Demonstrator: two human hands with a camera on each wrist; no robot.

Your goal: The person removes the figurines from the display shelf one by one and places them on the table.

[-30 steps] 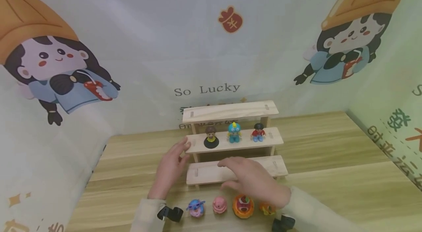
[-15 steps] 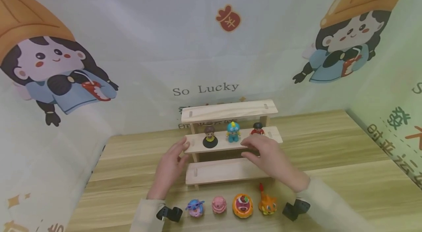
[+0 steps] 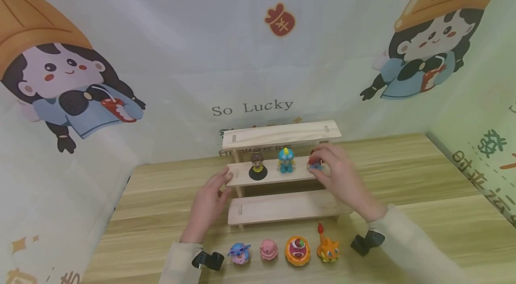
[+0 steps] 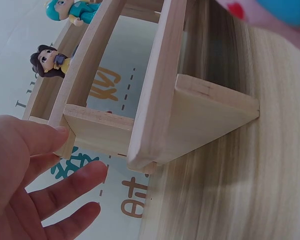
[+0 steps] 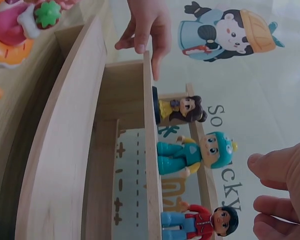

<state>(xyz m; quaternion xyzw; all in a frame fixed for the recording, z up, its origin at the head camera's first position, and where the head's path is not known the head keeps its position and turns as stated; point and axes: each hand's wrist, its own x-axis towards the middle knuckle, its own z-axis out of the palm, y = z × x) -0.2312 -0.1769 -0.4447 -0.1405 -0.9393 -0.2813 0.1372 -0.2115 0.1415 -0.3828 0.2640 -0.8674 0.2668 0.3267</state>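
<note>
My left hand [image 3: 209, 203] holds the left end of the middle board of a three-tier wooden display stand [image 3: 278, 208], thumb and forefinger at its edge. My right hand [image 3: 342, 176] is by the right end of that board. In the head view its fingers partly cover a toy figure [image 5: 192, 225] in a red jacket and blue trousers. The right wrist view shows a gap between those fingers and the upright figure. Left of it on the same board stand a teal-capped figure [image 3: 286, 161] and a brown-haired figure [image 3: 257, 165] on a black base.
In front of the stand, a row of toys rests on the wood-grain table [image 3: 161, 185]: a blue figure [image 3: 240, 253], a pink one [image 3: 268, 249], an orange round one [image 3: 297, 251] and an orange creature [image 3: 328, 248] with a red-tipped tail. A printed cloth [image 3: 181, 51] hangs behind.
My right hand has moved from over the lowest board up and rightward to beside the red-jacketed figure. The left hand has stayed at the stand's left end.
</note>
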